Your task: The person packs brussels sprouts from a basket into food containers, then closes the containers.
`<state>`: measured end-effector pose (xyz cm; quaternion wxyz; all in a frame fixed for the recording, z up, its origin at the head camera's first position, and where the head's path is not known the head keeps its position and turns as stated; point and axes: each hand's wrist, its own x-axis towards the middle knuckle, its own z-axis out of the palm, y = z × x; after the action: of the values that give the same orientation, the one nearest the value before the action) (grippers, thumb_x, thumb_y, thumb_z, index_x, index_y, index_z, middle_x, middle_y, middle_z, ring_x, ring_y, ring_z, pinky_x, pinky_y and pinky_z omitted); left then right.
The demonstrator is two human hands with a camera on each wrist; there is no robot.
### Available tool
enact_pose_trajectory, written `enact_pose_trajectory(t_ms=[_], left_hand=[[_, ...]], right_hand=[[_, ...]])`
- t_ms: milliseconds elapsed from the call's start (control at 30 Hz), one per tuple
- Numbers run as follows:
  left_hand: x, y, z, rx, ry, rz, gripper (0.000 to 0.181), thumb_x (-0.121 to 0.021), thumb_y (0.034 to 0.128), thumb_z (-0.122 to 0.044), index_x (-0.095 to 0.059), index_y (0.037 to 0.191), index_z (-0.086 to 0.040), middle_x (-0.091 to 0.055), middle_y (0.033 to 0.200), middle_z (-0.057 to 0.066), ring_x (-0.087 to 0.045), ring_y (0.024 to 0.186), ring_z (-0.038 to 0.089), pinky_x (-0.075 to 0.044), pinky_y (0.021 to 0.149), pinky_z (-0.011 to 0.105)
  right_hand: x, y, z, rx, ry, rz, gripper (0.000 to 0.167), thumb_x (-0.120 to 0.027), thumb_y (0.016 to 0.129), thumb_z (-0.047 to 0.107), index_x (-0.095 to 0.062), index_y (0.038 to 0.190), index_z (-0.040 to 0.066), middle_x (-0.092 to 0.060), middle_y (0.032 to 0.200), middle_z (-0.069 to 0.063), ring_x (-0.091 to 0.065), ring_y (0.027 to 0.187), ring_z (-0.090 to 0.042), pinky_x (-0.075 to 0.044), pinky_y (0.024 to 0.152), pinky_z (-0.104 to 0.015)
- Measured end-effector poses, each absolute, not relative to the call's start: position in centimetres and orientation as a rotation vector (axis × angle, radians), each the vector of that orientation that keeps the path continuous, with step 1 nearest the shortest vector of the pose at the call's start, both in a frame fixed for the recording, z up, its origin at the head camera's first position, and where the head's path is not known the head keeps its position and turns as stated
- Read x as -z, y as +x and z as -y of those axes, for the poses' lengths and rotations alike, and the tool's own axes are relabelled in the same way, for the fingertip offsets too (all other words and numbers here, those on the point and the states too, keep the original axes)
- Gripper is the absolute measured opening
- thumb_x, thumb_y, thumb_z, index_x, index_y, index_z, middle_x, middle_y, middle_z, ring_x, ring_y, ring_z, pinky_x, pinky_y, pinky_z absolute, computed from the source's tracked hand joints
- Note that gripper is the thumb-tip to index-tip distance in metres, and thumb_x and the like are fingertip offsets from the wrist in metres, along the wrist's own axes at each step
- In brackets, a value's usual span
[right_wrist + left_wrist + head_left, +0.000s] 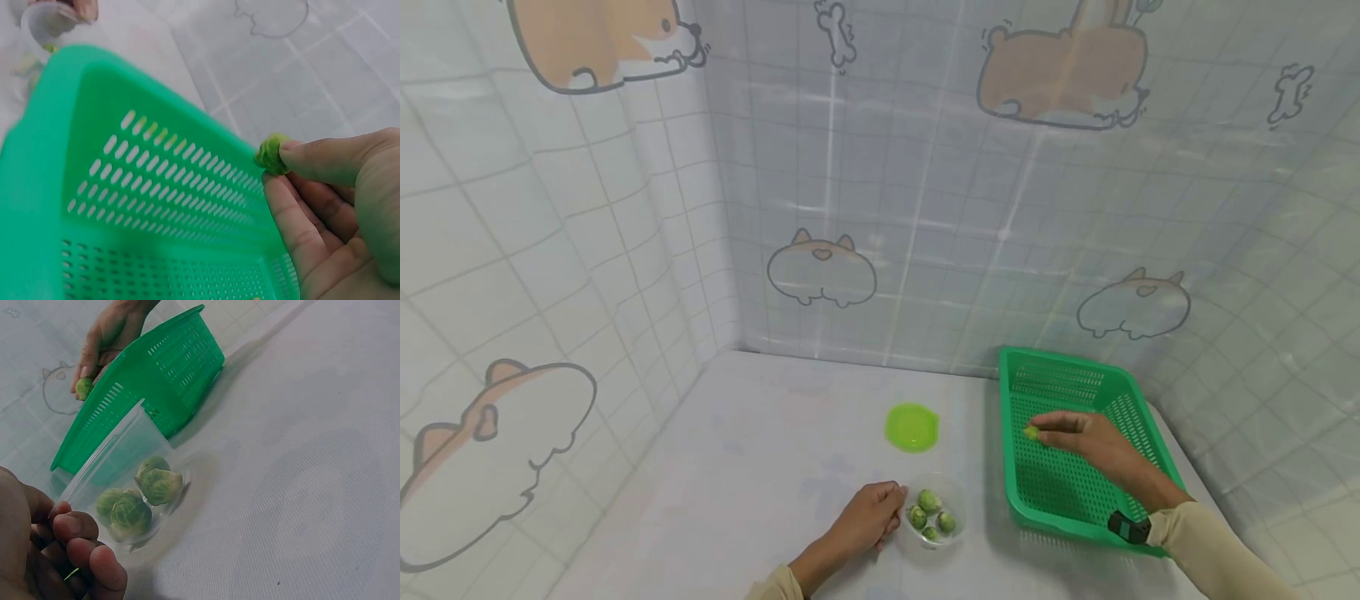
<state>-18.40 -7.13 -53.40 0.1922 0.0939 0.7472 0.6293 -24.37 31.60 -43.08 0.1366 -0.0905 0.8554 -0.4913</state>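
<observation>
My left hand (871, 512) pinches the rim of a clear plastic tub (119, 450) at the front of the table. Several Brussels sprouts (929, 501) lie on the tub's bottom. Over the green plastic basket (1011, 475), my right hand (1093, 446) holds one small Brussels sprout (273, 154) between thumb and fingertips. In the right wrist view this sprout is near the basket's long side wall, and the other fingers lie beneath the thumb.
A lime-green round lid (912, 427) lies flat on the white-covered table (760, 467) behind the tub. The slotted basket stands at the right, close to the back wall. Curtains (925, 208) with dog drawings enclose the table's back and sides.
</observation>
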Motion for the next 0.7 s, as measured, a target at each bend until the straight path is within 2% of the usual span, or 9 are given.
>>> enact_pose_trajectory(t_ms=[133, 267, 433, 633, 700], left_hand=[[53.4, -18.4, 7.1, -1.769, 0.254, -2.092, 0.043, -0.049, 0.1071, -0.036, -0.055, 0.077, -0.007, -0.050, 0.057, -0.003, -0.041, 0.042, 0.011, -0.039, 0.040, 0.022], [53.4, -18.5, 7.0, -1.767, 0.258, -2.094, 0.042, -0.048, 0.1073, -0.036, -0.054, 0.075, -0.009, -0.050, 0.057, -0.003, -0.041, 0.042, 0.011, -0.039, 0.040, 0.022], [53.4, -18.7, 6.8, -1.767, 0.256, -2.105, 0.042, -0.048, 0.1073, -0.036, -0.054, 0.074, -0.010, -0.049, 0.057, -0.004, -0.041, 0.042, 0.010, -0.039, 0.040, 0.021], [53.3, -18.7, 6.5, -1.769, 0.248, -2.106, 0.042, -0.048, 0.1076, -0.036, -0.055, 0.075, -0.009, -0.049, 0.057, -0.004, -0.041, 0.042, 0.011, -0.039, 0.040, 0.021], [53.3, -18.7, 6.4, -1.773, 0.244, -2.104, 0.042, -0.048, 0.1075, -0.036, -0.055, 0.076, -0.009, -0.049, 0.057, -0.004, -0.041, 0.042, 0.011, -0.039, 0.040, 0.022]], right_hand=[[42.4, -24.1, -30.5, 1.417, -0.308, -2.451, 0.042, -0.069, 0.096, 0.034, -0.065, 0.133, 0.014, -0.066, 0.131, -0.007, -0.064, 0.117, -0.014, -0.047, 0.104, -0.049], [41.9, -23.9, -29.3, 1.405, -0.358, -2.423, 0.042, -0.069, 0.096, 0.033, -0.065, 0.133, 0.013, -0.066, 0.131, -0.008, -0.064, 0.116, -0.013, -0.048, 0.103, -0.047], [41.8, -24.1, -27.9, 1.412, -0.423, -2.369, 0.041, -0.069, 0.097, 0.030, -0.065, 0.133, 0.011, -0.067, 0.128, -0.009, -0.065, 0.116, -0.018, -0.049, 0.102, -0.047], [42.3, -24.3, -26.9, 1.462, -0.493, -2.279, 0.039, -0.069, 0.097, 0.023, -0.064, 0.131, 0.004, -0.069, 0.125, -0.012, -0.067, 0.111, -0.020, -0.054, 0.094, -0.030], [42.4, -24.3, -26.7, 1.470, -0.521, -2.260, 0.039, -0.069, 0.097, 0.021, -0.064, 0.131, 0.002, -0.068, 0.125, -0.014, -0.068, 0.110, -0.019, -0.055, 0.093, -0.030]])
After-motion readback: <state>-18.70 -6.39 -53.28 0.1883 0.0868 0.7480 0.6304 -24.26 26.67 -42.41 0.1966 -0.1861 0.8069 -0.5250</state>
